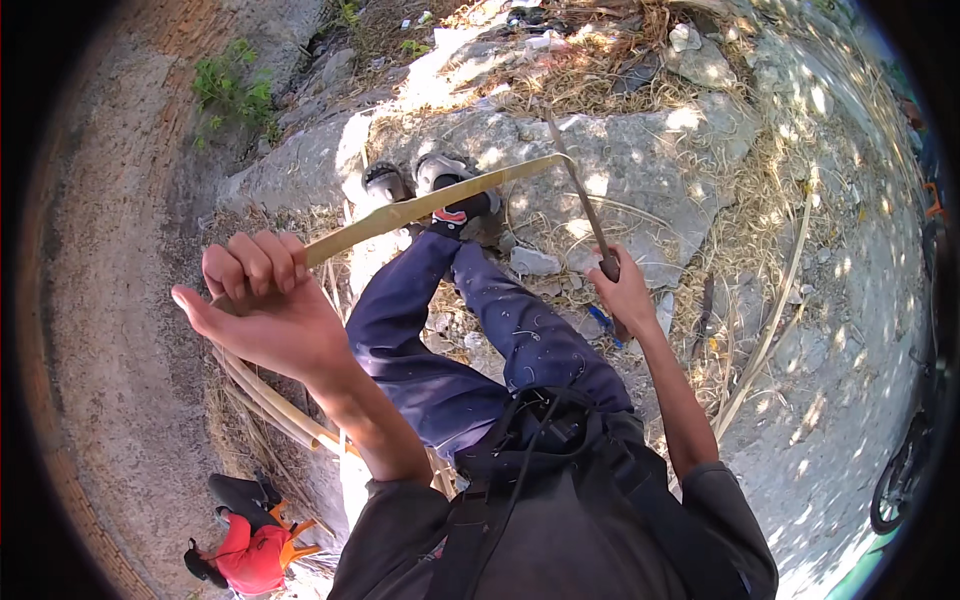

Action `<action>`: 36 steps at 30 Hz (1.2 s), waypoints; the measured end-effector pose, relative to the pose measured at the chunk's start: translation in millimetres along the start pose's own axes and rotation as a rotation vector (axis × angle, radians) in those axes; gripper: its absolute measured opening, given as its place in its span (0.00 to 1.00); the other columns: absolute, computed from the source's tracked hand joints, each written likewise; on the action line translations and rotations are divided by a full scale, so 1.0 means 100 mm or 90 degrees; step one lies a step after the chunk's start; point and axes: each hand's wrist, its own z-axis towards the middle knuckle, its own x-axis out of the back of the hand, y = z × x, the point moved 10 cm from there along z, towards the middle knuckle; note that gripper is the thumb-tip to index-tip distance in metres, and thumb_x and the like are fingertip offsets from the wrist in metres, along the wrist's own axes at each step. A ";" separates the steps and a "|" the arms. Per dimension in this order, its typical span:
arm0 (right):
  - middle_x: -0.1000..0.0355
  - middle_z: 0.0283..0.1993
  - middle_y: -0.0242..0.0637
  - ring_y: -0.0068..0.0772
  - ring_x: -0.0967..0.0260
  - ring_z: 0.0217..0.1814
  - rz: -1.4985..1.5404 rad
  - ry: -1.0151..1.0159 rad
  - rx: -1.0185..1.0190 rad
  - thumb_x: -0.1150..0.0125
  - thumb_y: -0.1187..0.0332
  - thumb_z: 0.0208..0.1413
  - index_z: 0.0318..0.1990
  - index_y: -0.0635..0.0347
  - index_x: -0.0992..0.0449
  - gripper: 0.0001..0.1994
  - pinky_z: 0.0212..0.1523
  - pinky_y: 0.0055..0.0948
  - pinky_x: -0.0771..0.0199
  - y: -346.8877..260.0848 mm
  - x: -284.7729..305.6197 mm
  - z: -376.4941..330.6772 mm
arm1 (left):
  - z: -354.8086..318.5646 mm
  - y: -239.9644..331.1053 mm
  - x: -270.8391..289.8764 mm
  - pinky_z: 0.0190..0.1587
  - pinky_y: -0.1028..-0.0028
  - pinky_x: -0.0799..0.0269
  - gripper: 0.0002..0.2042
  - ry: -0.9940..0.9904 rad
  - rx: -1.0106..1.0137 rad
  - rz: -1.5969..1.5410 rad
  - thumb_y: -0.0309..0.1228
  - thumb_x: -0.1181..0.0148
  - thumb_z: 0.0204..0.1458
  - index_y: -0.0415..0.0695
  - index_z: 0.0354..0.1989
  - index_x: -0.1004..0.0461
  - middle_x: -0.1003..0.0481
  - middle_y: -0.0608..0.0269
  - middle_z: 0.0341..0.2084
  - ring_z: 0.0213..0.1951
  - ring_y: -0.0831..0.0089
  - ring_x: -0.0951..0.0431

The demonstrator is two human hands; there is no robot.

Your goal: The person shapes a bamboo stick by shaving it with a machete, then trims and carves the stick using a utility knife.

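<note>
At far left, a strip of rough ground [110, 330] is being edged by brickwork, and a leafy green plant [228, 88] is being lit by the sun near the top. At lower left, an orange chair [293, 549] is being used by another person [253, 560] in a red top and dark cap. Closer in, the wearer's left hand [275, 320] is being held palm-up, its fingers curled and clamped on one end of a long, flat, yellowish strip [430, 203]. Below that hand, a bundle of pale strips [275, 405] is being supported by the ground. The held strip is being stretched to the right and slightly upward, above dark blue trousers [400, 310] and grey shoes [438, 172]. At its far end, the strip is being crossed by a thin, dark blade [583, 195]; whether it is being cut cannot be told. The blade's dark handle [610, 268] is being gripped by the right hand [630, 295], fingers wrapped around it. Beneath, a stone slab [650, 190] is being dappled by sunlight. Further right, dry ground is being crossed by a long pale strip [772, 330], and a dark wheel [880, 495] is being partly hidden by the picture's rim
</note>
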 end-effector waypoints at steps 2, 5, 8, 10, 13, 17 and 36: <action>0.36 0.23 0.28 0.16 0.42 0.17 -0.032 -0.029 -0.019 0.39 0.56 0.68 0.60 0.59 0.31 0.21 0.20 0.22 0.42 -0.06 -0.03 -0.12 | 0.15 -0.04 -0.10 0.32 0.70 0.49 0.24 0.015 -0.003 0.051 0.53 0.59 0.74 0.52 0.25 0.46 0.49 0.71 0.20 0.25 0.75 0.48; 0.37 0.23 0.29 0.16 0.43 0.17 0.242 -0.147 -0.174 0.50 0.50 0.75 0.65 0.59 0.33 0.23 0.19 0.20 0.42 -0.24 -0.26 -0.34 | 0.20 -0.04 -0.19 0.34 0.69 0.45 0.25 0.069 -0.038 0.042 0.56 0.59 0.74 0.51 0.28 0.44 0.47 0.69 0.22 0.27 0.73 0.45; 0.39 0.21 0.27 0.15 0.45 0.16 0.294 -0.233 -0.136 0.62 0.46 0.78 0.63 0.59 0.32 0.26 0.19 0.18 0.43 -0.70 -0.45 -0.49 | 0.20 0.02 -0.18 0.32 0.70 0.43 0.24 0.070 -0.093 0.042 0.56 0.58 0.73 0.52 0.29 0.44 0.46 0.70 0.22 0.24 0.74 0.44; 0.40 0.20 0.26 0.15 0.46 0.15 0.357 -0.302 -0.085 0.67 0.47 0.79 0.60 0.61 0.29 0.27 0.17 0.19 0.44 -1.06 -0.59 -0.57 | 0.18 0.02 -0.29 0.27 0.71 0.48 0.24 -0.068 -0.088 0.015 0.55 0.57 0.74 0.52 0.28 0.45 0.48 0.72 0.20 0.21 0.76 0.49; 0.40 0.20 0.26 0.14 0.47 0.14 0.381 -0.383 -0.032 0.66 0.47 0.79 0.58 0.64 0.28 0.28 0.16 0.19 0.44 -1.47 -0.80 -0.67 | 0.10 0.01 -0.40 0.26 0.72 0.54 0.24 -0.182 -0.048 -0.065 0.53 0.59 0.75 0.54 0.26 0.46 0.52 0.76 0.18 0.20 0.79 0.55; 0.40 0.19 0.26 0.14 0.44 0.13 0.341 -0.454 0.021 0.67 0.47 0.79 0.52 0.65 0.26 0.29 0.16 0.18 0.43 -1.71 -0.95 -0.74 | -0.10 0.00 -0.53 0.23 0.71 0.61 0.24 -0.240 -0.029 -0.112 0.50 0.61 0.76 0.54 0.24 0.49 0.56 0.77 0.15 0.18 0.80 0.62; 0.35 0.17 0.34 0.24 0.36 0.19 0.080 -0.362 0.126 0.52 0.51 0.76 0.38 0.66 0.24 0.24 0.24 0.32 0.38 -1.88 -1.06 -0.95 | -0.43 0.05 -0.38 0.18 0.72 0.64 0.24 -0.248 -0.044 -0.120 0.45 0.67 0.75 0.55 0.20 0.52 0.56 0.76 0.10 0.13 0.82 0.63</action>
